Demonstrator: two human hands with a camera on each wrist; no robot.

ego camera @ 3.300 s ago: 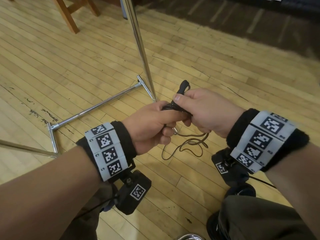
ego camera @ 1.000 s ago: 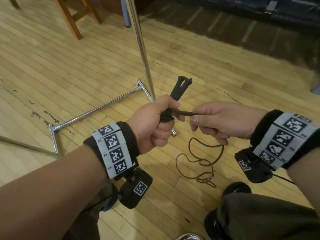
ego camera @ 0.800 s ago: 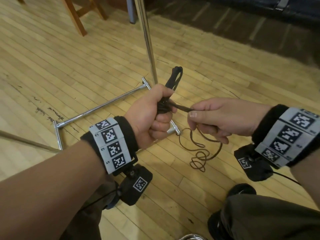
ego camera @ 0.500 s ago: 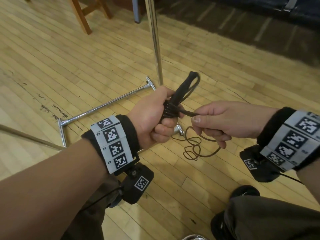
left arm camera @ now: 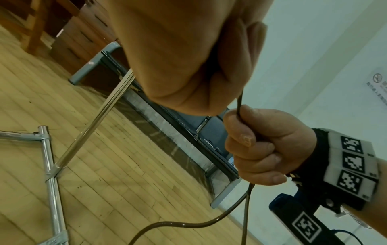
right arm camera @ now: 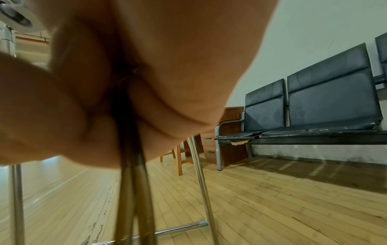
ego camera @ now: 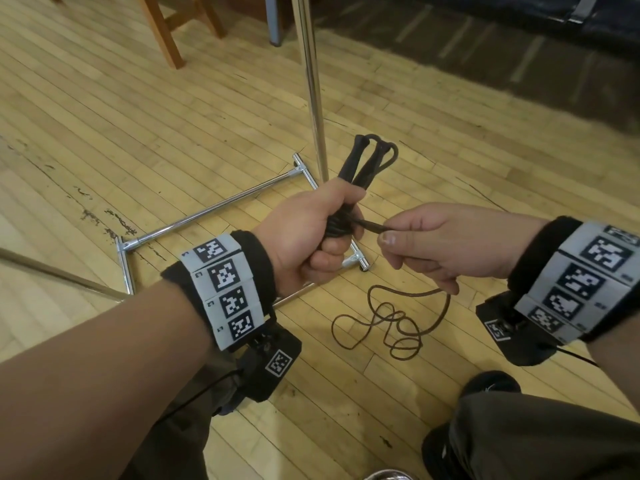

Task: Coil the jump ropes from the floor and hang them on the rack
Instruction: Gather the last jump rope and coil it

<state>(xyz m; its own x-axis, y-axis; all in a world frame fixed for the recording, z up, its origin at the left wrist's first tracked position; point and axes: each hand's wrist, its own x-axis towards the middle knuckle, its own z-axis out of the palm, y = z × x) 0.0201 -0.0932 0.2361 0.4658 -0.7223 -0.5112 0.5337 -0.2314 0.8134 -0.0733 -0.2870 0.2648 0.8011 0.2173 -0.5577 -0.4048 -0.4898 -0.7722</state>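
My left hand (ego camera: 322, 237) grips a dark jump rope's two black handles (ego camera: 367, 164), which stick up out of the fist, with cord wound round them at the fingers. Just to its right, my right hand (ego camera: 436, 244) pinches the taut cord (ego camera: 370, 226) between thumb and fingers. The left wrist view shows the same cord (left arm camera: 239, 106) running from fist to right hand (left arm camera: 257, 149). Loose cord (ego camera: 391, 323) trails down into a tangle on the floor. The chrome rack's upright pole (ego camera: 311, 84) stands just behind the handles.
The rack's chrome base bars (ego camera: 207, 216) lie on the wooden floor under my left hand. A wooden chair leg (ego camera: 162, 32) stands at the back left. A black bench (right arm camera: 314, 106) lines the wall. My knee and shoe (ego camera: 485, 420) are at lower right.
The handles have turned in my left fist as more cord wrapped round them. The loose pile on the floor has shifted and shrunk. My right hand keeps the cord pulled taut.
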